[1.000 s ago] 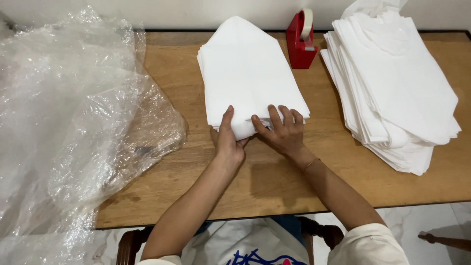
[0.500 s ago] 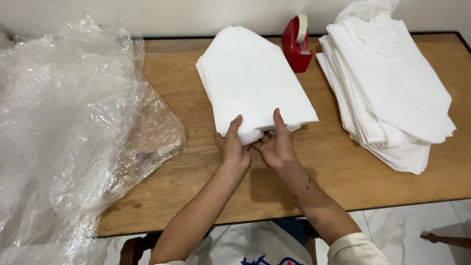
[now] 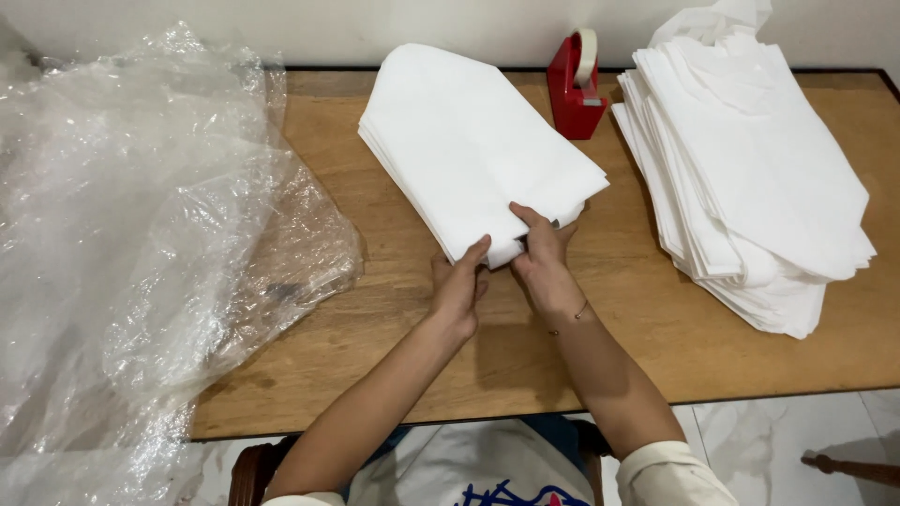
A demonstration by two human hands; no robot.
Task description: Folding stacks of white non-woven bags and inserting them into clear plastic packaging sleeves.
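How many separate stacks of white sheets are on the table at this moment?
2. One folded stack lies mid-table, its near edge held by the left hand and right hand. A larger, looser stack sits at the table's right end. The clear plastic sheeting might hide more.

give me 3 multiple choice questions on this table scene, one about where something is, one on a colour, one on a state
1. Where does the tape dispenser stand?
A. between the two white stacks
B. on the clear plastic sheeting
C. at the table's near edge

2. What colour is the tape dispenser?
A. blue
B. red
C. green

3. What are the left hand and right hand doing?
A. resting flat on bare wood
B. lifting the plastic sheeting
C. gripping the near end of the folded white stack

Answers:
1 A, it stands at the back between the folded stack and the larger white pile.
2 B, its body is red.
3 C, both thumbs lie on the stack's near edge.
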